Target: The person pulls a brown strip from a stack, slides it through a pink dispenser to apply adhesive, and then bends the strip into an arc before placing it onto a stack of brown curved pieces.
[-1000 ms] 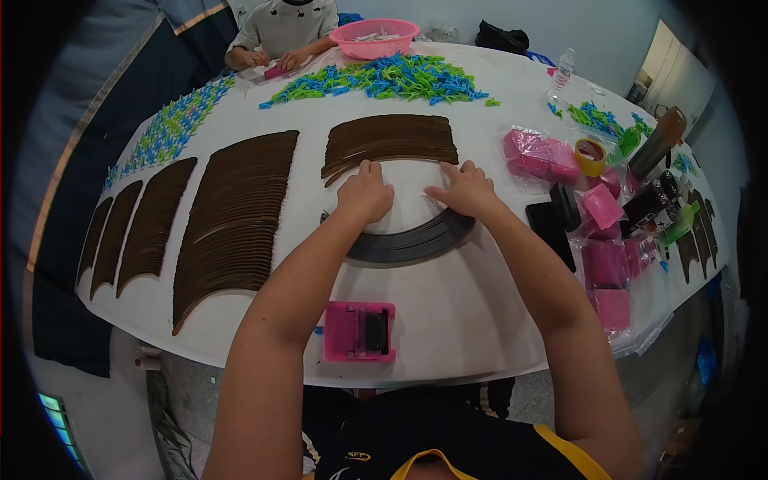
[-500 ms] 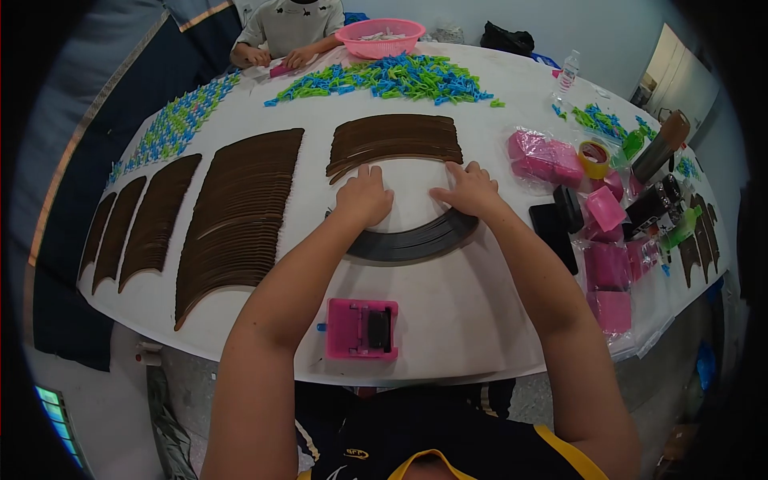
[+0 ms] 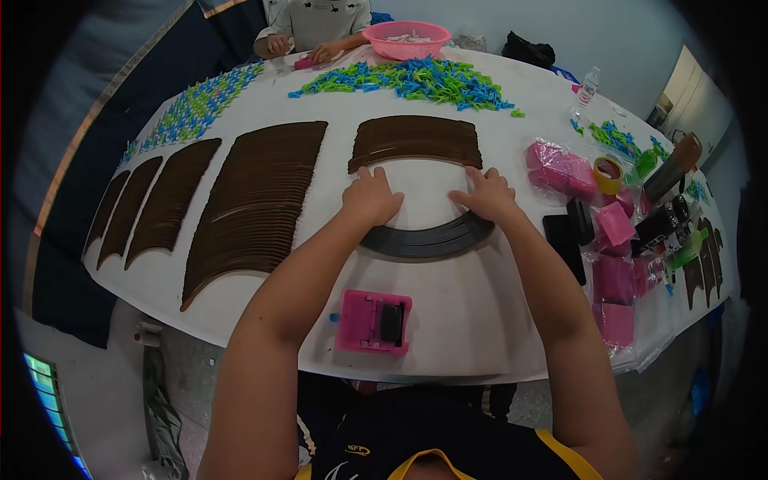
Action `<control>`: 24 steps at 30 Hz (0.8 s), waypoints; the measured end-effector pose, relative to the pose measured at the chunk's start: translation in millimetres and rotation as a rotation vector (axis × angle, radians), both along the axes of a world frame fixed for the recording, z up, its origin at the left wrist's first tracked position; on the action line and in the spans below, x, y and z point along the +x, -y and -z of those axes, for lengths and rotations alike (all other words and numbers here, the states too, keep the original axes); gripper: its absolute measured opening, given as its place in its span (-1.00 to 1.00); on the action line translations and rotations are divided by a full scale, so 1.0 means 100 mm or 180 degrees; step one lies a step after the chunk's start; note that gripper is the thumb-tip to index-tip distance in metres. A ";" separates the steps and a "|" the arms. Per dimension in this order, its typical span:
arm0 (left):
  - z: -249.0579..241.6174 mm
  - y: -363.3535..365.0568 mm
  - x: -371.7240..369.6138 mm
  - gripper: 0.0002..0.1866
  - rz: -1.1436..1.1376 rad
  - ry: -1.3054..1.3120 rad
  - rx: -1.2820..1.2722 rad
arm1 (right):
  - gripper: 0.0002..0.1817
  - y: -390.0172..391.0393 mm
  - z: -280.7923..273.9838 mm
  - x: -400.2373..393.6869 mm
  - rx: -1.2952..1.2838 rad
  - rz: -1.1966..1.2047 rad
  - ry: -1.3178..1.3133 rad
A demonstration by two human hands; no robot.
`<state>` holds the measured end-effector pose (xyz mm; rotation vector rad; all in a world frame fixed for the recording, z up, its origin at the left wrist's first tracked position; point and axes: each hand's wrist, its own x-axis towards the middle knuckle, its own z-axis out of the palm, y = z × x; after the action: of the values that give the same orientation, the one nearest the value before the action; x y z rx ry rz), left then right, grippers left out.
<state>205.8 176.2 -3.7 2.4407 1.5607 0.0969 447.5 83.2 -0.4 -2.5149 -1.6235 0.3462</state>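
Fingers of the left hand (image 3: 370,198) and right hand (image 3: 486,194) lie spread and pressed flat on the white table (image 3: 464,312), fingertips touching the near edge of a fanned row of brown curved strips (image 3: 415,139), with a dark grey curved stack (image 3: 432,239) just under both palms. At the far edge, a pink basket (image 3: 406,38) holds pale pieces, beside a heap of blue and green clips (image 3: 416,80). A pink box (image 3: 374,322) lies near the table's front edge.
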 end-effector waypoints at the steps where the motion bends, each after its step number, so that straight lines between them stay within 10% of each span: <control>1: -0.01 -0.01 0.00 -0.22 -0.0014 -0.0022 -0.0044 | -0.01 0.00 0.00 0.00 0.0002 0.0007 0.0002; 17: -0.01 -0.02 -0.03 -0.21 0.0052 -0.0082 -0.0033 | -0.08 0.16 -0.02 -0.01 0.0048 -0.0085 -0.0016; 24: -0.27 0.22 -0.49 -0.63 0.0747 0.1256 0.0532 | -0.25 0.81 -0.17 -0.51 0.1015 -0.1999 -0.0347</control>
<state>156.6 154.7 23.5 2.5092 1.1308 0.6455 396.7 2.5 16.7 -1.6899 -2.1840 0.2472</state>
